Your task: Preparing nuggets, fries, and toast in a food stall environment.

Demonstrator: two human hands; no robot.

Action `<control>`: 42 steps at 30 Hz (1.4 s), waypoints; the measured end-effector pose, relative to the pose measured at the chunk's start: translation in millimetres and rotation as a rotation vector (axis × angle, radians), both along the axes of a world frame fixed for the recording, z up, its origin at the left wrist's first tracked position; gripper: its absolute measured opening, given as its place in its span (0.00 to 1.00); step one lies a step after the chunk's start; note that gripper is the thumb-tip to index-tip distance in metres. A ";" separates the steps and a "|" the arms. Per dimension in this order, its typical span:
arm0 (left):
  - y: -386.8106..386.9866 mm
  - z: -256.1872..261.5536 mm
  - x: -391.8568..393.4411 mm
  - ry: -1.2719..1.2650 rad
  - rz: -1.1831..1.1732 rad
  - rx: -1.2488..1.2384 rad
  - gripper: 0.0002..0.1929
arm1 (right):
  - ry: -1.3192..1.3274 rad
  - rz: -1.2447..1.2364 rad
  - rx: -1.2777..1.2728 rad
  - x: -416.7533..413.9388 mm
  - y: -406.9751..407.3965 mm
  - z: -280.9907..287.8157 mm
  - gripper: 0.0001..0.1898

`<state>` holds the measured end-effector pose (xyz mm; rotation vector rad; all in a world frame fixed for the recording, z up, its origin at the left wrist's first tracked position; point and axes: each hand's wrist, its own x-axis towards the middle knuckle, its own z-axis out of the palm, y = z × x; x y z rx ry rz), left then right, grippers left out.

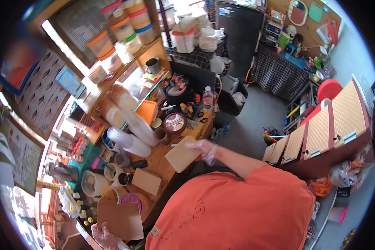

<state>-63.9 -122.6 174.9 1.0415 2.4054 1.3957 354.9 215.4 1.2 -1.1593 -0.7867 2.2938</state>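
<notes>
My right hand (207, 150), in a clear plastic glove, grips the edge of a flat, light-brown kraft paperboard box (182, 156) above the front edge of the wooden counter (157, 162). At the lower left my left hand (104, 235), also gloved, has hold of a larger brown paperboard piece (121, 218); the fingers behind it are hidden. Between the two hands another closed kraft box (146, 182) lies on the counter. Beside it are a black object (139, 164) and a dark-lined cup (123, 179). A purple lid (132, 200) shows partly behind the left paperboard.
Stacks of clear plastic cups (129, 143) lean across the counter. Beyond them are a round brown-lidded tub (175, 123), scissors (203, 117) and a water bottle (207, 98). White containers (93, 184) crowd the left. Cabinets (318, 131) stand on the right, a black refrigerator (240, 34) behind.
</notes>
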 end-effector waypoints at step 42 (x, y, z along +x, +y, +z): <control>271.1 -48.4 472.0 0.095 0.613 -0.285 0.08 | -1.128 0.256 1.843 201.7 899.1 198.3 0.18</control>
